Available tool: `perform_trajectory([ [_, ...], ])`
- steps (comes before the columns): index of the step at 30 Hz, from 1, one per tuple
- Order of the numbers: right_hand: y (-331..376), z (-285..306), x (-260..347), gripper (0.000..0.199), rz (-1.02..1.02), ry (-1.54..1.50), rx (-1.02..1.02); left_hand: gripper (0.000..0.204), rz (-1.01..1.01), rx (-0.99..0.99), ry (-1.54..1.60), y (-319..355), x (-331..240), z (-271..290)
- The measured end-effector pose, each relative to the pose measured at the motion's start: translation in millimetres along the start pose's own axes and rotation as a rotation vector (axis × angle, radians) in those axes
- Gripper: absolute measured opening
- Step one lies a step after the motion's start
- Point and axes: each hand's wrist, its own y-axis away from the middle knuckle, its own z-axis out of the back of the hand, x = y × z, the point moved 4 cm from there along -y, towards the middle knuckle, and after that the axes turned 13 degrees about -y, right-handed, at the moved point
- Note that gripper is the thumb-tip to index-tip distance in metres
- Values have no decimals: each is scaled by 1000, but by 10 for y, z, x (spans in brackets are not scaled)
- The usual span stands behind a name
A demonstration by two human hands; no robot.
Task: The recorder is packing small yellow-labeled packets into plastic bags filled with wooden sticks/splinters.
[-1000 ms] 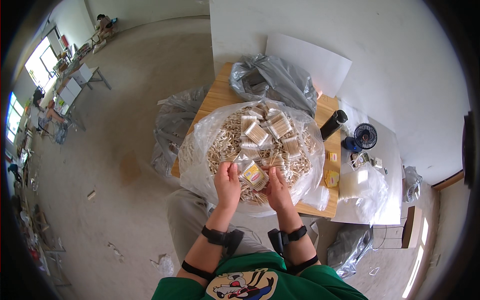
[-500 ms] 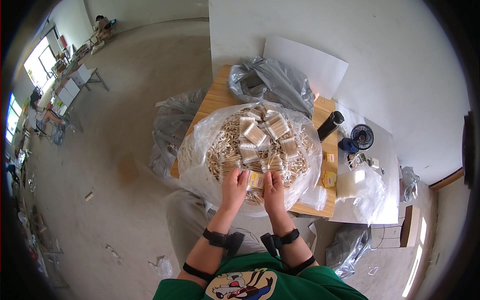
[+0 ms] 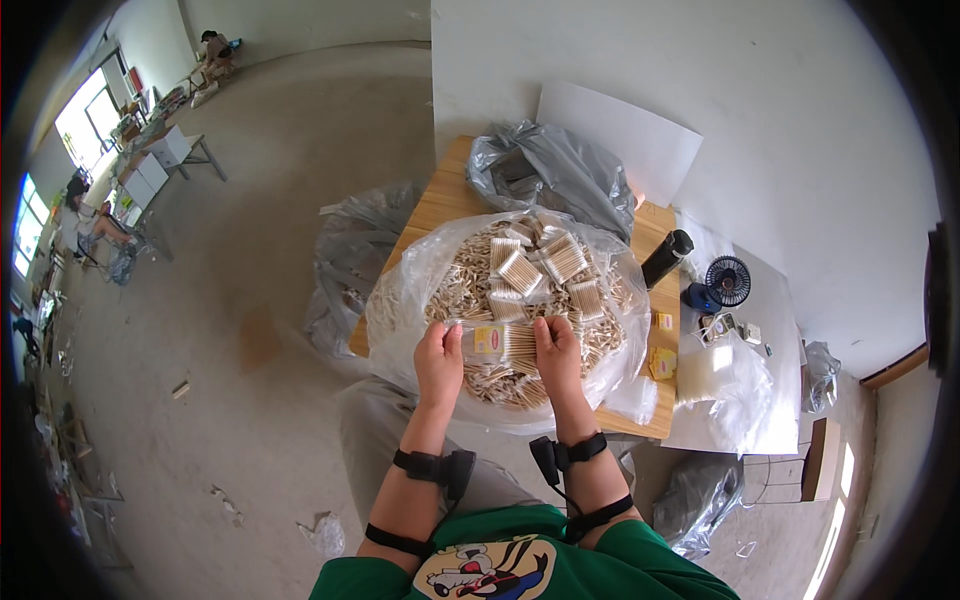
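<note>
My left hand pinches the left end of a small clear plastic bag with a yellow label card in it. My right hand is closed on the right end of a bundle of cotton swabs, which lies in line with the bag. Whether the swabs' left ends are inside the bag, I cannot tell. Below both hands, a large clear plastic sack stands open, filled with loose cotton swabs. Several flat packs of swabs lie on top of the heap.
The sack rests on a wooden table with a grey plastic bag behind it. To the right are a black bottle, yellow cards, a small fan and clear bags. Two people sit far left.
My hands have moved apart and slightly up. The label card has shifted left with my left hand, and swabs now show between it and my right hand.
</note>
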Motion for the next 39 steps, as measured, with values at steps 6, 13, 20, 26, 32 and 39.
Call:
perform_trajectory([
  [6, -63, 55, -123, 26, 36, -138, -86, 25, 30, -144, -13, -79, 94, 178],
  [13, -1, 37, 264, 22, 812, 725, -93, 21, -18, -111, -50, -197, -34, 351],
  [20, 332, -239, 50, 30, -553, -1022, 209, 10, -385, 34, -67, -61, -730, 394],
  [26, 320, 281, -98, 11, -448, -861, 144, 12, -230, -13, -85, -70, -544, 303],
  [32, 68, 1663, -54, 21, -124, -826, -175, 21, -136, 35, -82, -7, -227, 253],
  [39, -414, 3394, -1598, 33, -134, 352, -478, 26, -154, 148, 59, 96, -409, -32],
])
